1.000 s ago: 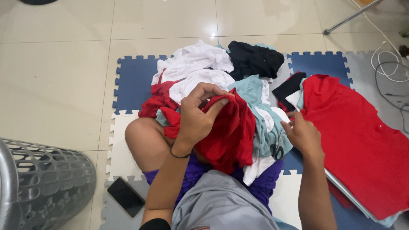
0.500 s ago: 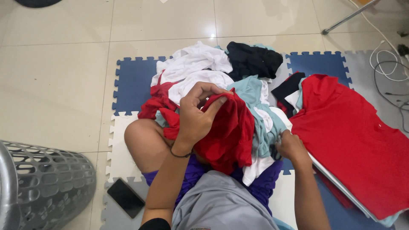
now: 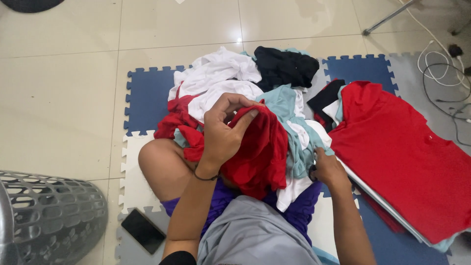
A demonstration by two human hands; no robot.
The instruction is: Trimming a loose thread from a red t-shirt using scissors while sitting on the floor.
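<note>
My left hand [image 3: 222, 133] is lifted in front of me, pinching a bunched red garment [image 3: 257, 152] that hangs down over my lap. My right hand [image 3: 327, 169] is lower and to the right, fingers closed on the edge of a light blue and white garment [image 3: 299, 142] in the heap. The heap of white [image 3: 216, 78], black [image 3: 284, 66], red and light blue clothes lies on the foam mat just beyond my knee.
A red shirt [image 3: 407, 152] lies spread flat on a stack at the right. The blue, white and grey puzzle mat [image 3: 147, 93] covers the tiled floor. A grey perforated laundry basket [image 3: 44, 216] stands at the lower left, a black phone [image 3: 142, 230] beside it. White cables [image 3: 441, 73] trail at the upper right.
My right hand moved left from the edge of the spread red shirt to the light blue garment and closed on it. My left hand stays holding the red garment.
</note>
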